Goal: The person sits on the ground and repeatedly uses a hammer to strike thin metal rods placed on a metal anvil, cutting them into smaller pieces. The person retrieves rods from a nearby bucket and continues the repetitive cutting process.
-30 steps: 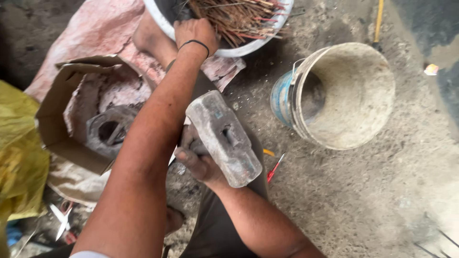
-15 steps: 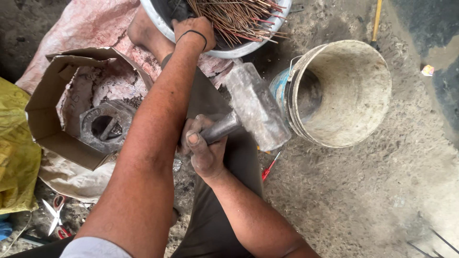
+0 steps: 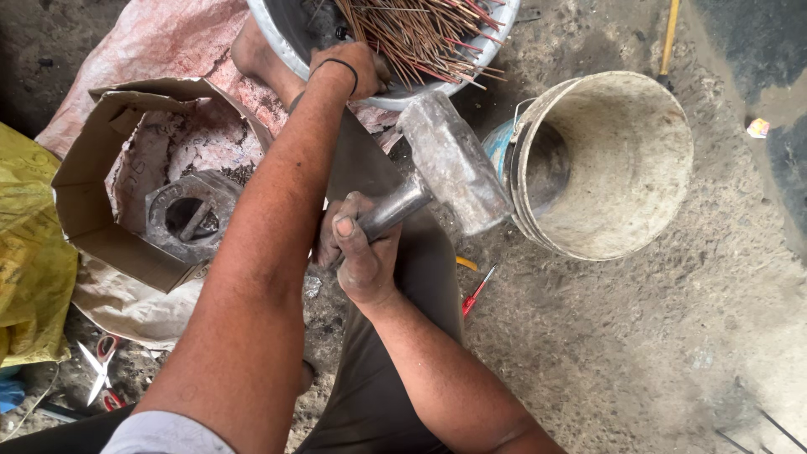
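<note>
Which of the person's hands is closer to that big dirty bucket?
The right hand: it grips the hammer just beside the bucket. The left hand is farther up-left, at the metal bowl.

one hammer [image 3: 454,164], one bucket [image 3: 622,227], one box [image 3: 92,227]

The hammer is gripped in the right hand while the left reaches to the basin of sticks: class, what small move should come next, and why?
Probably the left hand draws a few thin sticks out of the metal basin. It rests at the rim among them, while the right hand holds the hammer raised above the lap.
</note>
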{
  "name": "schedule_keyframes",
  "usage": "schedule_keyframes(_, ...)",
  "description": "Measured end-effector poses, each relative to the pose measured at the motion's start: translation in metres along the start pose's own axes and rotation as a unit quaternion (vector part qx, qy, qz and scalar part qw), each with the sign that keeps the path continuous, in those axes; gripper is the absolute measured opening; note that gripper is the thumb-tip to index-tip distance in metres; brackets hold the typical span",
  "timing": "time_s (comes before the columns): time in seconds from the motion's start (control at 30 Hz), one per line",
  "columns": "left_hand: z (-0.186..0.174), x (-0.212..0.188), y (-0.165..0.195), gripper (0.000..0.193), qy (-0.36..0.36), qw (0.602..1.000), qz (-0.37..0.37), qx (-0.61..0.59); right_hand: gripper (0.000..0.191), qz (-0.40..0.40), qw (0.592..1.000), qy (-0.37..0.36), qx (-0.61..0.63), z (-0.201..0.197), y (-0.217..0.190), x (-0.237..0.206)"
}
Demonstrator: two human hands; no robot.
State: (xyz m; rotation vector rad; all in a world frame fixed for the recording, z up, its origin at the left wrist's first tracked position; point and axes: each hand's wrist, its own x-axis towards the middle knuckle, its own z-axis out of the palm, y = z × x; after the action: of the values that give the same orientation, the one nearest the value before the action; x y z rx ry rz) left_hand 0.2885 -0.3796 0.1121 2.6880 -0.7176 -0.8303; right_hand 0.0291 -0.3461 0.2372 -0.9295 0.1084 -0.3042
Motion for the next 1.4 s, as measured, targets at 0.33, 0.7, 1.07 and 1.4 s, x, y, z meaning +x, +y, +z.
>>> schedule_keyframes(0.33,-0.002,0.002,-0.001,0.024,0.333,0.924,0.001,-0.188,0.048,0.002,1.000,0.005,-0.023,0.003,-0.003,0.000)
schedule_keyframes(0.7,-0.059,-0.110,-0.025,0.009,0.344,0.869,0.157,-0.320,0.046,0.023,0.997,0.040,0.068,0.009,-0.007,-0.001)
schedule_keyframes(1.07,0.014,-0.164,-0.050,0.019,0.228,0.817,-0.117,-0.517,0.047,0.020,0.995,0.050,0.084,0.005,-0.001,-0.001)
schedule_keyframes(1.4,0.003,-0.224,-0.070,0.018,0.098,0.873,-0.152,-0.453,0.050,0.014,0.998,0.036,0.057,0.010,0.008,-0.002)
